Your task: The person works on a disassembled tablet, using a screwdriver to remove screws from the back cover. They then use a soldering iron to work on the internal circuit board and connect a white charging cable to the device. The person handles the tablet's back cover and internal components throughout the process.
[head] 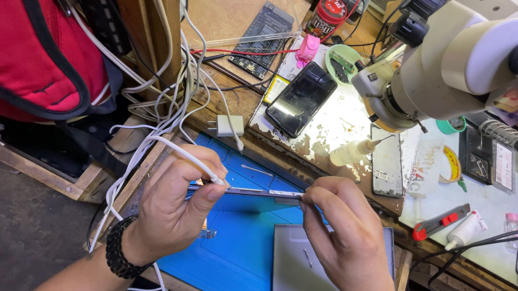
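I look down on my two hands, held level and close together above a blue work mat (240, 254). Between them runs a thin, flat phone (247, 191), seen edge-on, its long axis lying straight across from left to right. My left hand (173, 210) pinches one end between thumb and forefinger, and the tip of a white cable (195, 161) meets the phone right at that pinch. My right hand (346, 237) is closed on the other end, fingers curled over the edge. Both hands touch the phone, so neither is nearer. A dark beaded bracelet (119, 256) sits on my left wrist.

Just below my right hand lies a grey metal plate (303, 274), resting on the mat.

Beyond the hands, the worn surface (332, 128) carries a dark phone (301, 98) lying face up, a small white bottle (352, 153) beside a bare phone frame (388, 163), and a red-handled cutter (442, 221) off to the right. A white microscope (457, 64) hangs over the far right. White cables (168, 89) trail down on the far left, next to a red bag (25, 28).
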